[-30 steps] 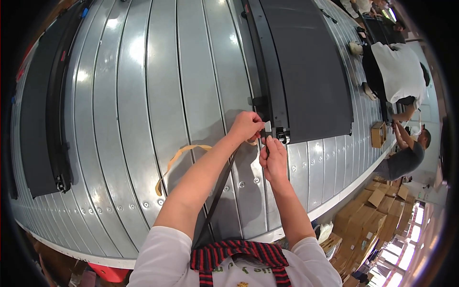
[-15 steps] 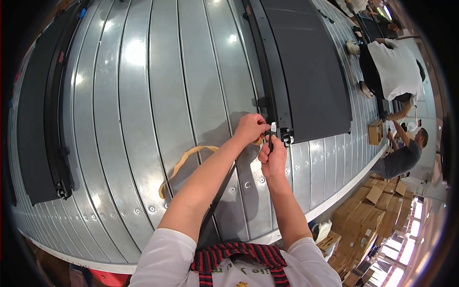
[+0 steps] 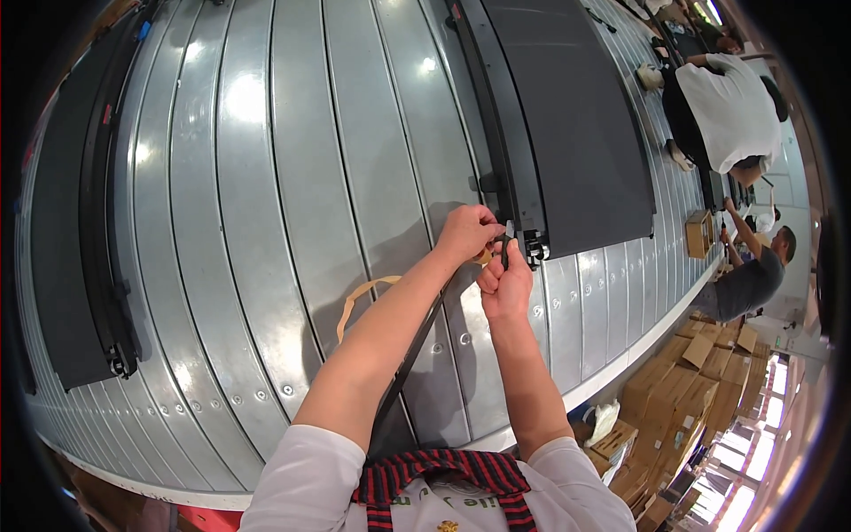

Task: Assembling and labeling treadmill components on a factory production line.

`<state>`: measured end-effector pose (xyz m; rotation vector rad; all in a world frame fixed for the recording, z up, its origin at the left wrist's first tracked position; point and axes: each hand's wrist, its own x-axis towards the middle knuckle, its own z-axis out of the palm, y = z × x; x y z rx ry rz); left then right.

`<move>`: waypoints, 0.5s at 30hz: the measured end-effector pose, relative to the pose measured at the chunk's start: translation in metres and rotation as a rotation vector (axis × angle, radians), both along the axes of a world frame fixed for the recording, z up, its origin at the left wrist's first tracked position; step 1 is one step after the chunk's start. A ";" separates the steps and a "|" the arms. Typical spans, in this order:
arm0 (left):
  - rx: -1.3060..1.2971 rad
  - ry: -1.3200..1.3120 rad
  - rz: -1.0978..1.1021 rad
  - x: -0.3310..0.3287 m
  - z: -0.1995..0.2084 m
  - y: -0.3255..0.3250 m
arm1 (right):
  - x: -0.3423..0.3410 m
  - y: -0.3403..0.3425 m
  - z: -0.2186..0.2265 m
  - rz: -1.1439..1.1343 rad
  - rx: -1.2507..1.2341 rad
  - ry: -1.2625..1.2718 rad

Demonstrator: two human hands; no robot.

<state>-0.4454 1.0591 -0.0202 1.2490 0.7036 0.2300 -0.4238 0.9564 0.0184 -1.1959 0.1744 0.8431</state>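
Note:
My right hand [image 3: 505, 285] is closed around a small dark-handled tool with a grey tip [image 3: 510, 230]; its exact kind is too small to make out. Close beside it, my left hand [image 3: 465, 236] is closed in a pinch, its fingertips almost touching the tool's tip. A narrow tan strip [image 3: 362, 293] curves over the metal surface, passes behind my left forearm and shows again under the left fingers, which appear to grip it. Below the hands, a long black bar [image 3: 409, 359] slants toward my body. The hands are at the corner of a framed dark panel [image 3: 576, 133].
Another dark panel [image 3: 62, 222] lies at the far left of the ribbed metal tabletop [image 3: 257, 195]. A white edge [image 3: 603, 381] borders the table. To the right are stacked cardboard boxes [image 3: 665, 399], a small open box [image 3: 698, 235] and co-workers [image 3: 722, 111].
The tool's tip has turned slightly and now shows grey beside the left fingertips. Both hands stay nearly in place. Less of the tan strip's looped end shows beside my forearm.

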 end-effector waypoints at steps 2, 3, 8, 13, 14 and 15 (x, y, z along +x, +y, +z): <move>0.010 -0.003 0.001 0.001 -0.002 0.000 | -0.001 0.001 0.001 -0.019 0.007 -0.007; 0.021 -0.006 0.003 0.001 -0.002 0.000 | -0.001 0.002 0.003 -0.012 -0.041 -0.022; 0.009 -0.005 0.002 0.000 -0.002 0.000 | 0.001 0.003 0.004 0.005 -0.082 -0.031; 0.002 -0.041 0.013 0.002 0.000 -0.002 | 0.007 -0.003 0.001 -0.047 0.027 0.115; -0.013 -0.054 0.023 0.003 -0.004 -0.001 | 0.005 -0.004 0.002 -0.046 0.029 0.115; -0.029 -0.070 0.033 0.004 -0.006 -0.001 | 0.001 -0.007 0.004 -0.099 0.025 0.163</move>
